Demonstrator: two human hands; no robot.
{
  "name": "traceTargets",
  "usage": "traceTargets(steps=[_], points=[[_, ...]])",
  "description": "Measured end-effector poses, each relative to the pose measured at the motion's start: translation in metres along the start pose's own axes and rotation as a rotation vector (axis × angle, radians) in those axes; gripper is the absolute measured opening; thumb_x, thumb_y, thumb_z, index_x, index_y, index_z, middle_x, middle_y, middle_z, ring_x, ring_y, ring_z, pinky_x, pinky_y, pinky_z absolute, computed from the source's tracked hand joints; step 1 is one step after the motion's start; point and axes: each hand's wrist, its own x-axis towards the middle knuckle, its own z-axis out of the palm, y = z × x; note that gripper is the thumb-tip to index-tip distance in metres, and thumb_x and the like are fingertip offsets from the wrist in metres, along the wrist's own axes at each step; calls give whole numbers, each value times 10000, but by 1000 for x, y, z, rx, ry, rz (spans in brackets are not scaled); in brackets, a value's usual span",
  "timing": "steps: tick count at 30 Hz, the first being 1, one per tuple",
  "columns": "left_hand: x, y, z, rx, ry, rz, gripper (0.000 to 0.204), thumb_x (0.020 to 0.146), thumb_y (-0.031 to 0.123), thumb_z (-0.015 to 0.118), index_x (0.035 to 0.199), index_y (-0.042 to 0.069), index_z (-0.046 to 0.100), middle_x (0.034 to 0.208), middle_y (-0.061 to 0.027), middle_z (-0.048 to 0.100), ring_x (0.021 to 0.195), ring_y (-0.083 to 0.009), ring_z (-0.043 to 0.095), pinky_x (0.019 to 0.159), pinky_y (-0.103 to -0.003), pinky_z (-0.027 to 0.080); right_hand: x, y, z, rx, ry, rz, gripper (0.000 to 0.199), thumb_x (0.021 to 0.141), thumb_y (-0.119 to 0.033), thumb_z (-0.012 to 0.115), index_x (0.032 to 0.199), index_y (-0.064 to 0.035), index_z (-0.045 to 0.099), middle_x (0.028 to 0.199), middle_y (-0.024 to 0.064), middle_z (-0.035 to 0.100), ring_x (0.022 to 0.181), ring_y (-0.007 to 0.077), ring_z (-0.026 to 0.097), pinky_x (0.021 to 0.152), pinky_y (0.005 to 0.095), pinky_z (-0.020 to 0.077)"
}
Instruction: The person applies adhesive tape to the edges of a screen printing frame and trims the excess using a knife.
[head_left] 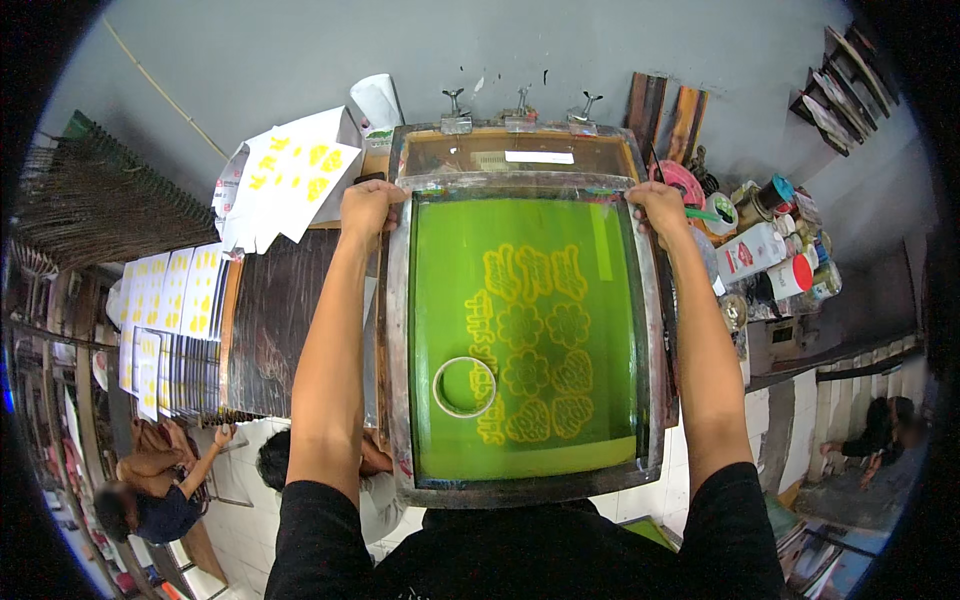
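Each grip was narrow and filled: the left hand (370, 210) was curled around one upper corner of the screen-printing frame (401, 330), and the right hand (658, 208) around the opposite one. The frame lay directly in front of the person, between both forearms, its near bar close to the black shirt (530, 550) and its far bar toward the wing-nut clamps (523, 100). Whether it rested on something or was raised could not be told.

To judge by the loose printed sheets (300, 165) and the racked printed sheets (180, 285) on the left, all bearing yellow motifs, a good part of the printing seemed done. How much remained could not be read, since whatever lay beneath the frame was hidden. No squeegee showed on the mesh (450, 235), so no ink stroke appeared to be under way.

As for its look, the frame had worn, stained bars around a bright, glossy green mesh. Yellowish outlines marked it: rounded flower shapes in two columns, lettering-like shapes above them and more running down their left side. A paler strip crossed the mesh near the lower bar, and a pale ring (492, 385), apparently a tape roll, sat toward the lower left.
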Motion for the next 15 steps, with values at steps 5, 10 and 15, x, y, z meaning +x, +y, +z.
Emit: traceTargets(steps=[5,10,15], points=[[-2,-3,-4,13,24,5,132,809,86,791,758,42,677,660,-14,603,555,-115,531,518,-268,448,-16,-6,16,-130,12,-131,186,834,-169,782,946,-30,727,710,16,653,556,114,607,440,299,472],[-3,1,-2,11,19,17,136,822,85,772,770,43,653,694,-21,614,580,-114,545,531,-273,461,-15,-1,18,-507,100,-354,284,788,-200,787,1003,-16,759,834,150,733,711,238,700,700,367,568],[-4,0,-4,38,28,18,130,833,94,766,793,44,653,704,-22,620,594,-112,564,544,-268,475,-17,-5,29,-641,101,-328,333,743,-259,818,989,-37,782,979,236,748,935,380,722,854,425,548]])
